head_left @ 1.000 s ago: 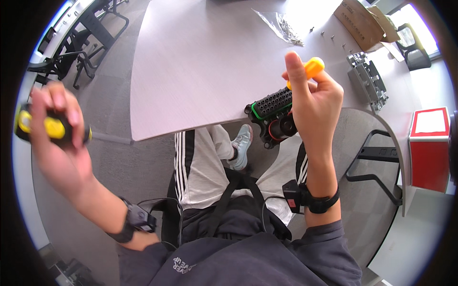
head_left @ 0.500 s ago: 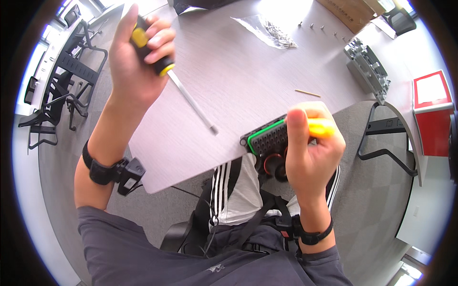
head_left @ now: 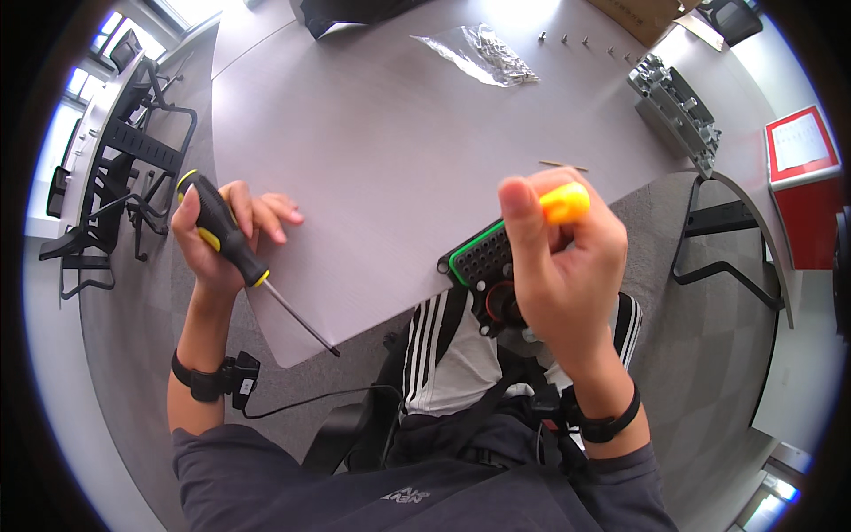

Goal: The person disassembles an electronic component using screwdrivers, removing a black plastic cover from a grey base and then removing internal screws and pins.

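Two hands working: left hand [head_left: 232,232] is gripping a black-and-yellow screwdriver [head_left: 232,244]; right hand [head_left: 560,257] fingers are clenching an orange handle [head_left: 565,202] over the black connector [head_left: 483,266].

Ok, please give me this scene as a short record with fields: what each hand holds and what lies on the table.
left hand: grips a black and yellow screwdriver, shaft pointing down to the right
right hand: holds a yellow-handled tool beside a black connector block with green rim
table: grey, curved edge
on table: clear bag of small parts, grey metal assembly, thin stick
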Demonstrator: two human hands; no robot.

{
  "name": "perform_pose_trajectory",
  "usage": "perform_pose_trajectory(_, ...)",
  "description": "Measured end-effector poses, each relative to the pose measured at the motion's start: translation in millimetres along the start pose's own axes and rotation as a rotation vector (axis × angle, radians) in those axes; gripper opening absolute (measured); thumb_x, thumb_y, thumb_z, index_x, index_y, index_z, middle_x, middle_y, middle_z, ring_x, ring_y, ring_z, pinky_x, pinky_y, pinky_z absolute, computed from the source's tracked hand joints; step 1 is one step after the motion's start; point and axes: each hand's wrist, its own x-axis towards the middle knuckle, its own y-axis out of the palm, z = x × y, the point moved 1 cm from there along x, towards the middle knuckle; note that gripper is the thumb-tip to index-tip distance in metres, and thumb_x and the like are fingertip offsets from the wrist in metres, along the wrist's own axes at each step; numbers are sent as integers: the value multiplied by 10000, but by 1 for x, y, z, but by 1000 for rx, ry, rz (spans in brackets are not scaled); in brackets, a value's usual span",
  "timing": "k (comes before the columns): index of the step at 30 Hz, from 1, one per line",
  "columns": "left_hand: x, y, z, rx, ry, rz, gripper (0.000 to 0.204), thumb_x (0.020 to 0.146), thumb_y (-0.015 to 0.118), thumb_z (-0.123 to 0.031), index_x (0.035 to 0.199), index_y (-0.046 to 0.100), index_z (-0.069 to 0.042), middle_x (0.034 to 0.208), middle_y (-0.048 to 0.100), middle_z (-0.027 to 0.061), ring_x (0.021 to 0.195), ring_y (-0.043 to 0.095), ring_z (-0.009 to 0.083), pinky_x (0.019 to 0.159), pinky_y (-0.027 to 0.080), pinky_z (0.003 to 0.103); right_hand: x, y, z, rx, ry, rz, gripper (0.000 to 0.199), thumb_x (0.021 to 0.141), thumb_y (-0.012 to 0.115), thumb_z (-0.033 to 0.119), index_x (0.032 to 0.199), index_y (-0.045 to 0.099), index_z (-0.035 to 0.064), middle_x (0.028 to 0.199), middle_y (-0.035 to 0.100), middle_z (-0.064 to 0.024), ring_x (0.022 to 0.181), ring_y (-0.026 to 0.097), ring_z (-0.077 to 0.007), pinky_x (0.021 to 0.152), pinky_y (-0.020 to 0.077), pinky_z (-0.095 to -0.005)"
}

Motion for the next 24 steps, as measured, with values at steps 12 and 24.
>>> perform_pose_trajectory(12, 1, 8, 3, 108, -62, 17, 653, 892, 216, -602, 593, 462, -76, 660, 648, 229, 781, 665, 351, 858, 461, 424, -9, 1, 8, 62, 34, -92, 243, 814, 756, 176, 807, 552, 44, 650, 606, -23, 523, 493, -58, 483, 372, -176)
perform_pose_trajectory(24, 3, 13, 8, -65, -30, 89, 623, 916, 254, -612, 686, 429, -60, 589, 549, 142, 539, 480, 201, 602, 399, 278, -18, 18, 21, 58, -160, -92, 319, 739, 811, 145, 890, 576, -10, 708, 661, -114, 566, 654, -165, 528, 513, -235)
